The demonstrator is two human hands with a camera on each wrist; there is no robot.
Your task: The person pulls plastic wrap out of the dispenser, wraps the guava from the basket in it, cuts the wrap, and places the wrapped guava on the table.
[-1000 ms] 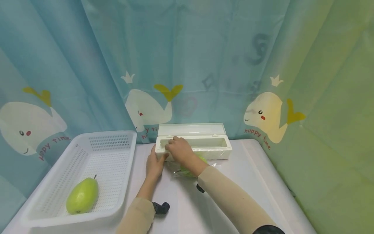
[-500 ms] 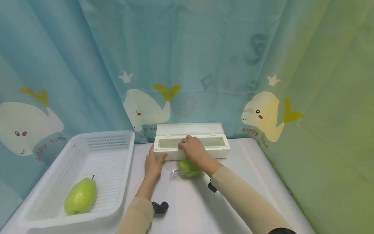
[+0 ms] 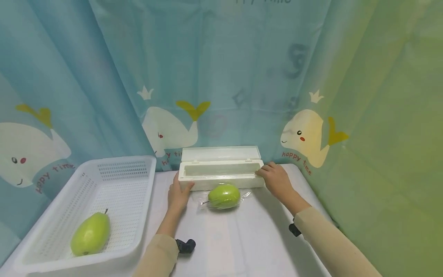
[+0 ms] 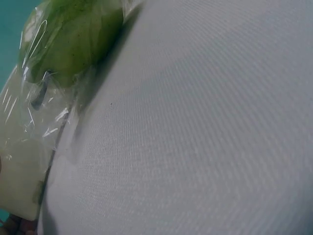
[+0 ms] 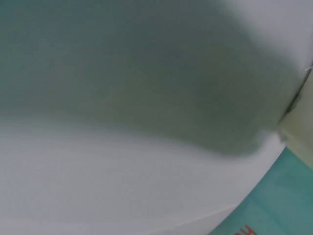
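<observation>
A long white cling film dispenser [image 3: 202, 186] stands at the table's back edge with its hinged lid [image 3: 220, 154] raised. My left hand [image 3: 179, 196] grips its left end, thumb on the front face. At the right end, the curled fingers of my right hand [image 3: 277, 181] hold the front top edge; what lies under the fingertips is hidden. In front of the dispenser lies a green pear [image 3: 224, 196] in clear film, its stem pointing left. The left wrist view shows the wrapped pear [image 4: 73, 41] against the dispenser [image 4: 19, 176]. Only a dispenser corner [image 5: 303, 117] enters the right wrist view.
A white perforated basket [image 3: 147, 215] sits on the left, with an unwrapped green pear [image 3: 90, 234] inside. Behind the table hangs a blue curtain [image 3: 221, 77] with whale prints, and a green one [image 3: 391, 173] runs along the right. White cloth [image 3: 238, 242] covers the table.
My right hand has slid rightward along the dispenser's front edge, from its left part to the right end, uncovering the wrapped pear. My left hand has stayed on the left end.
</observation>
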